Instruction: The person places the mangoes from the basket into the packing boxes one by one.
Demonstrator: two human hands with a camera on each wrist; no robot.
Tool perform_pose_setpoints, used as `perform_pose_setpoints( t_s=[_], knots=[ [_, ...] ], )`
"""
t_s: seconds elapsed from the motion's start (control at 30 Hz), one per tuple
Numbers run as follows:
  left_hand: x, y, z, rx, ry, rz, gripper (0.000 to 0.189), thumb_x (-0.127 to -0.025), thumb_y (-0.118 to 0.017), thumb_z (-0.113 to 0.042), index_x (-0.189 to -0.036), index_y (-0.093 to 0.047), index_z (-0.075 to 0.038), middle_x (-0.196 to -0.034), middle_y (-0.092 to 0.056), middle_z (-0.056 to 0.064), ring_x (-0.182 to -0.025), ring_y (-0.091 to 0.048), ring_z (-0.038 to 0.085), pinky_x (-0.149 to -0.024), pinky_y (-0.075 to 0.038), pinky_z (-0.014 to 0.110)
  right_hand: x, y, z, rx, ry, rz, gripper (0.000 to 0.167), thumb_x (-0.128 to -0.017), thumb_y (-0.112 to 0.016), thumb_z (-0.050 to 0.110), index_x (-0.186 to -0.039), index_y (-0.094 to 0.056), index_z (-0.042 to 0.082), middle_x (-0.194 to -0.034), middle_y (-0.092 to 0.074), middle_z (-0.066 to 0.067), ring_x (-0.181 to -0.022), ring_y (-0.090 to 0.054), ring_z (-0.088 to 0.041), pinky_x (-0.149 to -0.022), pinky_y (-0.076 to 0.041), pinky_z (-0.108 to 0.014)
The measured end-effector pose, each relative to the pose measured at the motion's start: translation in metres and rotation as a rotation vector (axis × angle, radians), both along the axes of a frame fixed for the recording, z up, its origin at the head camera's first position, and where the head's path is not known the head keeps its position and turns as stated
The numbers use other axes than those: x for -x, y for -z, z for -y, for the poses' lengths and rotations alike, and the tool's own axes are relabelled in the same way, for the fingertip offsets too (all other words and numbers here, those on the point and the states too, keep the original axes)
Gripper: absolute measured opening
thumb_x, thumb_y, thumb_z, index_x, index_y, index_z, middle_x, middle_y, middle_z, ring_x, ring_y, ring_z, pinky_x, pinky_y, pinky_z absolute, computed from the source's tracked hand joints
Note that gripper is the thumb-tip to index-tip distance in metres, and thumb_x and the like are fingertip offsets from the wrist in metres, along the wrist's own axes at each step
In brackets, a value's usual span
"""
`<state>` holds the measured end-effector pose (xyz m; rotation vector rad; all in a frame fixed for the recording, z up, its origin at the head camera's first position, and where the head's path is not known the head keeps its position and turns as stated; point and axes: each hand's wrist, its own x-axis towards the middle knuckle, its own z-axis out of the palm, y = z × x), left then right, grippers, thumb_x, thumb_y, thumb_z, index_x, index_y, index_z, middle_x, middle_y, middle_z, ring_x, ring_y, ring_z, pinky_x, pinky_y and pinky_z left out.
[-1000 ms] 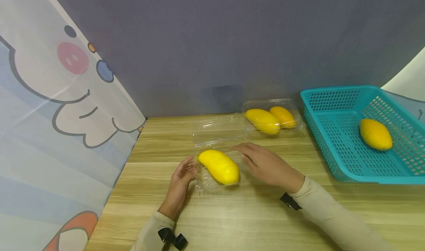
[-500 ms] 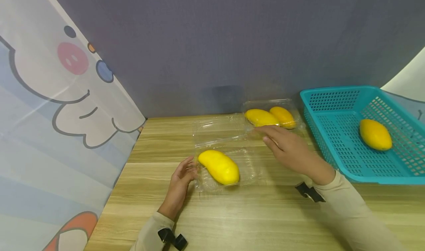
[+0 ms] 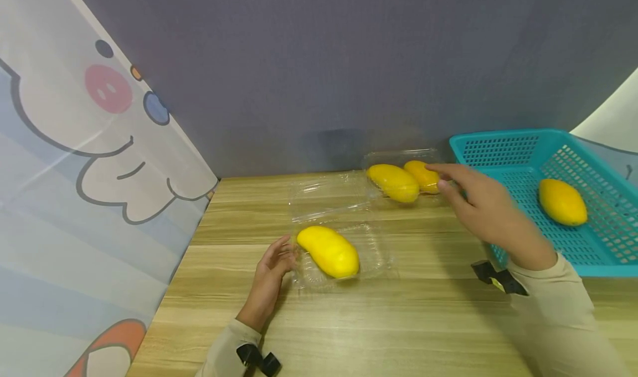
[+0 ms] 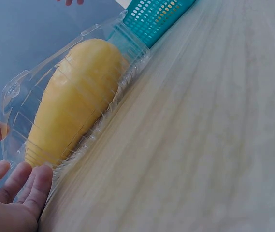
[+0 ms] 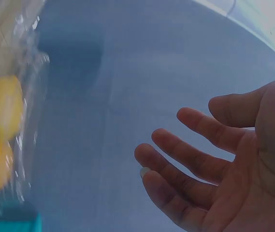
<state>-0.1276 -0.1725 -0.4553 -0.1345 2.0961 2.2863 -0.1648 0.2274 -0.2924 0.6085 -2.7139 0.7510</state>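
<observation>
A yellow mango point(image 3: 329, 252) lies in the left part of a clear plastic clamshell box point(image 3: 372, 249), whose lid point(image 3: 324, 195) is folded back toward the wall. My left hand point(image 3: 271, 272) rests at the box's left side, its fingers loosely bent; the left wrist view shows the fingertips point(image 4: 41, 181) against the clear wall beside the mango. My right hand point(image 3: 480, 205) is in the air left of the teal basket point(image 3: 498, 249), with nothing in it. In the right wrist view its fingers point(image 5: 190, 154) are spread and relaxed. Another mango point(image 3: 563, 202) lies in the basket.
A second clear box point(image 3: 404, 156) at the back, near the wall point(image 3: 319, 78), holds two mangoes point(image 3: 394, 182). The teal basket stands to its right. A printed cloth point(image 3: 114, 161) borders the wooden table point(image 3: 224, 222) on the left.
My right hand has moved from the open box's right side, rightward and back, past the second box toward the basket. The left hand and the mangoes have stayed in place.
</observation>
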Motion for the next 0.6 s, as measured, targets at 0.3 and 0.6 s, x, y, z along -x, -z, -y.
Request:
perform_pose_setpoints(
  t_s=[0.3,0.6],
  knots=[
    [0.0,0.0,0.001,0.01,0.008,0.003,0.057,-0.092,-0.056,0.001,-0.146,-0.045,-0.011,-0.134,-0.05,0.011,-0.119,-0.053,0.018,-0.092,-0.051,0.021,0.0,-0.009,-0.038,0.068,0.094,-0.007,0.044,-0.106,-0.044,0.029,-0.149,-0.046,0.02,-0.14,-0.056,-0.019,-0.109,-0.056,-0.043,-0.083,-0.043,-0.06],
    [0.0,-0.001,0.0,0.008,0.0,0.018,0.058,-0.091,-0.056,0.001,-0.146,-0.045,-0.011,-0.135,-0.048,0.012,-0.119,-0.052,0.018,-0.093,-0.05,0.021,0.001,-0.013,-0.064,0.055,0.202,-0.005,0.047,-0.106,-0.044,0.033,-0.151,-0.043,0.021,-0.136,-0.055,-0.024,-0.109,-0.053,-0.047,-0.08,-0.038,-0.064]
  ],
)
